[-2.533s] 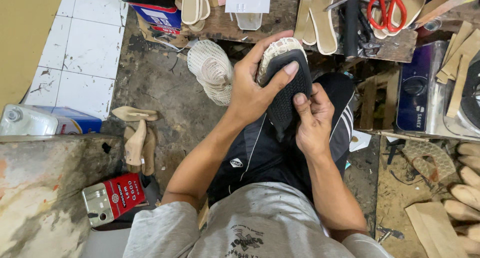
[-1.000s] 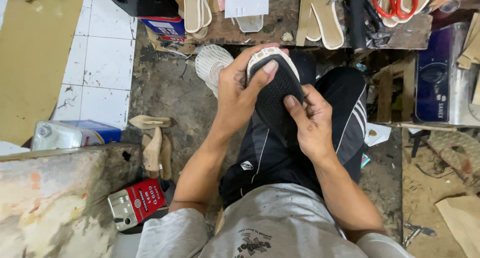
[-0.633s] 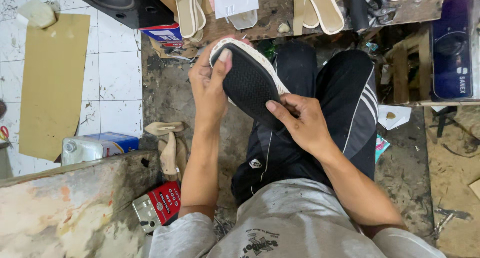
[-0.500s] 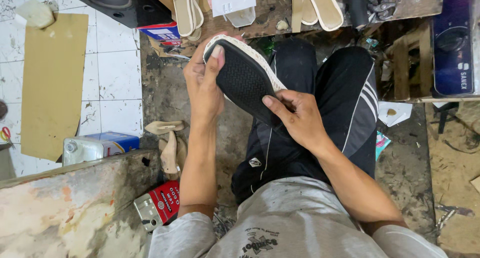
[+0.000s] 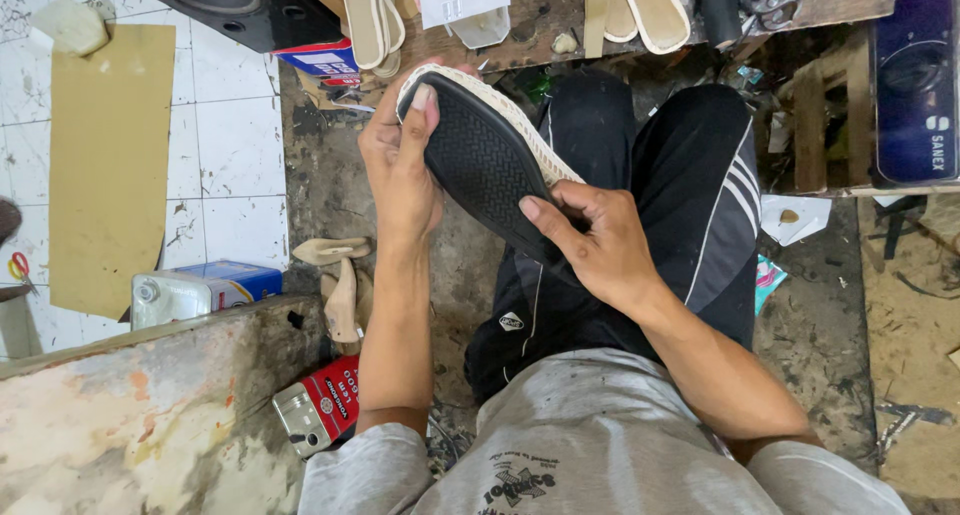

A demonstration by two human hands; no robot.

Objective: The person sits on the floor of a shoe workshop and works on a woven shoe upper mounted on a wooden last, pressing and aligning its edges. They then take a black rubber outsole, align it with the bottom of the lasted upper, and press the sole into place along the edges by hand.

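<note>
The person sits low among shoemaking clutter, holding a single shoe [image 5: 490, 160] sole-up over the lap. The black, finely ribbed outsole faces the camera; a pale woven edging runs along its far rim.

Left hand [image 5: 400, 165]: closed around the toe end, fingers curled behind the shoe, thumb laid flat on the black sole near the tip. Right hand [image 5: 590, 245]: closed on the heel end, thumb pressing onto the sole near its edge, fingers wrapped underneath. Both hands grip firmly; neither is free.

The shoe lies slantwise between the two hands, toe up and away from the body, heel down toward the right knee. It touches nothing else.

Judged step: checking or pressing down the bond between outsole and woven edging, thumbs working the margin. The next move would call for steady thumb pressure along the rim while the opposite hand braces the shoe against twisting.

Beyond the left hand, on the wooden bench [image 5: 850, 0], lie pale insoles [image 5: 650, 10]. Below the left forearm sit wooden shoe lasts [image 5: 340, 275] and a red tin [image 5: 320, 410]; further left, a flat sheet of brown board [image 5: 110, 165] on the tiled floor.
</note>
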